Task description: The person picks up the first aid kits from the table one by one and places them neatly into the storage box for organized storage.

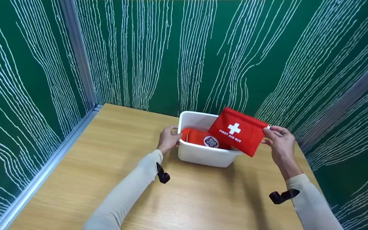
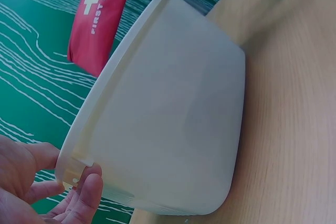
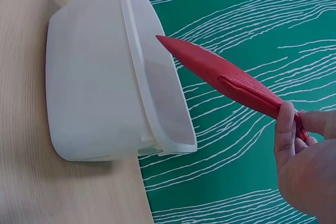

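Currently the kit is being pinched at its corner by the right hand, tilted over the tub; the tub's rim is being gripped by the left hand's curled fingers.

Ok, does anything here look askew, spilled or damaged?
Nothing stands out. The white tub sits flat on the table, left hand at its rim. The right hand pinches the red first aid pouch, tilted over the tub. An orange pouch lies inside.

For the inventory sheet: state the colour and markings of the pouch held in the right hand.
The pouch is red with a white cross and white "FIRST AID KIT" lettering; head view shows it best.
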Motion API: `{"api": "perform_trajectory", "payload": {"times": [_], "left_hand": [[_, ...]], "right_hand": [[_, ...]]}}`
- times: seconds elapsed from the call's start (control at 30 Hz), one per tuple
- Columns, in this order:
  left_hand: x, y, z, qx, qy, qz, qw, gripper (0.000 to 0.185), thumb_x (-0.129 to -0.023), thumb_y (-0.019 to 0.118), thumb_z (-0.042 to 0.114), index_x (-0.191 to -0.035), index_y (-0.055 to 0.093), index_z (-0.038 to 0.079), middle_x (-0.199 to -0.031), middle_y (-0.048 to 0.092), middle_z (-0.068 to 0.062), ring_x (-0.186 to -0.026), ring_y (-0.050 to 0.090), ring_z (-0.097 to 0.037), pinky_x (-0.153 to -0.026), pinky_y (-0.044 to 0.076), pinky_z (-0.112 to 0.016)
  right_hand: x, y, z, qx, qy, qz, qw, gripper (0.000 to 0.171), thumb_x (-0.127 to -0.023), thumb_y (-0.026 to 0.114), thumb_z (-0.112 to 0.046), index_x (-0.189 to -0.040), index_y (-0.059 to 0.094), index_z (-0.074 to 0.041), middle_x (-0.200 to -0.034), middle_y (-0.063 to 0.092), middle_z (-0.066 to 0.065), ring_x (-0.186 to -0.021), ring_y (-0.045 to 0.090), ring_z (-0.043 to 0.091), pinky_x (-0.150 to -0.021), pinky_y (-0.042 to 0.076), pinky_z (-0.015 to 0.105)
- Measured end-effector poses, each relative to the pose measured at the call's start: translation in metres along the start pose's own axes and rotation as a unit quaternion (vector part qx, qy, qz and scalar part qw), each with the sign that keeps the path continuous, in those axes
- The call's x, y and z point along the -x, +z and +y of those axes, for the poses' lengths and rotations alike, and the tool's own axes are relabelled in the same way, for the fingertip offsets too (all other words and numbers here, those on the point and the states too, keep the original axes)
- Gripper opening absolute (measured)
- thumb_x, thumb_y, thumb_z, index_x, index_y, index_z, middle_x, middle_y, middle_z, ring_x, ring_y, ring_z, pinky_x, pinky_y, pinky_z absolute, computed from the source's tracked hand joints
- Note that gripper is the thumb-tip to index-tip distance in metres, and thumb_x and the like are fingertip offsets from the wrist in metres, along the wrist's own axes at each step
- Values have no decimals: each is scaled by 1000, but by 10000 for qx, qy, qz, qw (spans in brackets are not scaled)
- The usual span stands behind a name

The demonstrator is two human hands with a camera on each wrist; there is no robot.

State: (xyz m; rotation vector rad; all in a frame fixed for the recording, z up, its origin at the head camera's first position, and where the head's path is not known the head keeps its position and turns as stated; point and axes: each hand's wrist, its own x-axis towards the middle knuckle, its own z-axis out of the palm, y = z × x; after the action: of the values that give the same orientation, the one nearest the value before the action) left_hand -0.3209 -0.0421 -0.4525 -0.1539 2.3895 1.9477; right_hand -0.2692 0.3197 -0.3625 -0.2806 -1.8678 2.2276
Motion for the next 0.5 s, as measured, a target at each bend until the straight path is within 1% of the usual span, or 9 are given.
{"api": "perform_trajectory", "payload": {"times": [0.07,0.13,0.27,0.3,0.4,0.5], "left_hand": [[0,0,0,0,-20,8,10000,36,-92,66,14,-127,58,10,-97,68,-15,-78,68,-32,-66,59,-33],[0,0,0,-34,-12,15,10000,37,-92,67,14,-128,58,11,-93,68,-13,-73,67,-28,-66,59,-33],[0,0,0,-48,20,18,10000,37,-92,66,13,-129,58,11,-92,69,-13,-65,64,-21,-56,56,-25],[0,0,0,-37,24,16,10000,37,-93,65,13,-129,58,10,-94,69,-14,-64,63,-20,-53,54,-23],[0,0,0,5,4,9,10000,38,-93,65,13,-130,57,10,-97,69,-16,-67,64,-23,-52,53,-21],[0,0,0,33,-39,-14,10000,39,-92,66,15,-130,56,11,-102,69,-18,-77,67,-31,-54,54,-22]], "right_hand": [[-1,1,1,-82,-6,-35,10000,50,-82,78,-16,-121,49,-7,-102,72,2,-85,71,16,-69,59,28],[-2,3,1,-207,-27,-73,9998,46,-83,77,-13,-119,50,-5,-98,73,2,-82,71,16,-66,59,28],[-5,5,2,-358,-60,-183,9992,39,-84,75,-9,-114,52,-1,-92,75,3,-77,71,17,-62,59,28],[-5,6,3,-325,-38,-205,9993,38,-84,75,-10,-114,52,-2,-92,75,2,-77,71,16,-62,59,28],[-6,7,4,-240,12,-291,9993,41,-85,75,-11,-116,50,-2,-92,74,2,-77,71,15,-64,59,28],[-6,9,5,-196,68,-336,9992,43,-84,75,-12,-118,50,-3,-93,74,1,-78,71,15,-65,59,27]]}}
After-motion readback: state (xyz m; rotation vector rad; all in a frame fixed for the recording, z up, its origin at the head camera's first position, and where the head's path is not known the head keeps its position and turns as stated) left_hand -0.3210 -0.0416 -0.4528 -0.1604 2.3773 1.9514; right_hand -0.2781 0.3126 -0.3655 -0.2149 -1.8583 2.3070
